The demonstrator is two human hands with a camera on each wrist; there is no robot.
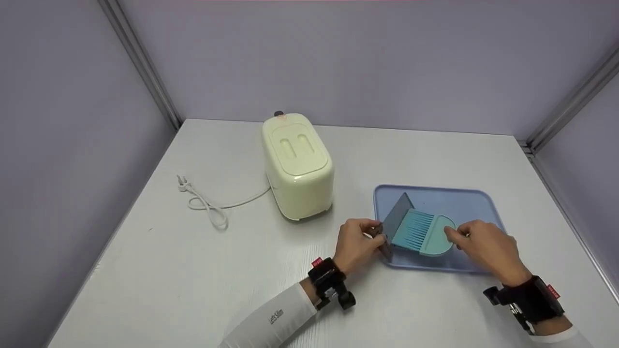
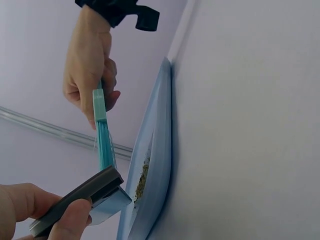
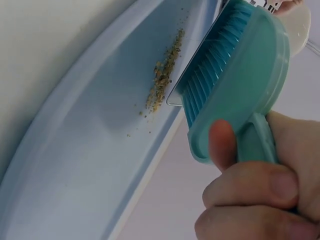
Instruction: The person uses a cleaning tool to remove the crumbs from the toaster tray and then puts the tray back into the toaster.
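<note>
Over the left part of a blue tray (image 1: pixel 454 195), my left hand (image 1: pixel 355 245) grips the dark handle of a metal bench scraper (image 1: pixel 397 216), its blade tilted. My right hand (image 1: pixel 491 249) holds a teal brush (image 1: pixel 439 236) by its handle, fingers curled round it in the right wrist view. The brush's blue bristles (image 3: pixel 215 62) lie against the scraper blade. Beneath them, a line of brownish crumbs (image 3: pixel 164 77) lies on the tray; these also show in the left wrist view as a small heap of crumbs (image 2: pixel 142 181) by the tray wall.
A cream toaster (image 1: pixel 304 193) with a lid over its top stands left of the tray. Its white cord (image 1: pixel 242 202) runs left across the table to a loose plug (image 1: pixel 183 184). Pale panels (image 1: pixel 338 63) enclose the white table (image 1: pixel 217 270) at the back and sides.
</note>
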